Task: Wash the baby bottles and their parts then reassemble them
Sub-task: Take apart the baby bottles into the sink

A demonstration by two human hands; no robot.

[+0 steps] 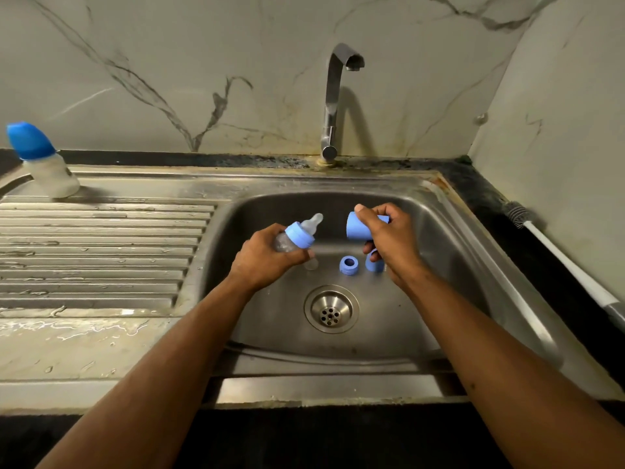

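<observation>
Over the sink basin, my left hand grips a small clear baby bottle with a blue collar and a clear teat pointing up to the right. My right hand holds a blue bottle cap, its open end facing left toward the teat, a short gap between them. On the basin floor lie a blue collar ring, a second blue part half hidden under my right hand, and a clear piece below my left thumb. An assembled bottle with a blue cap stands on the drainboard at far left.
The chrome tap rises behind the basin; no water is running. The drain sits in the basin's middle. A ribbed, wet drainboard stretches to the left. A bottle brush with a white handle lies on the dark counter at right.
</observation>
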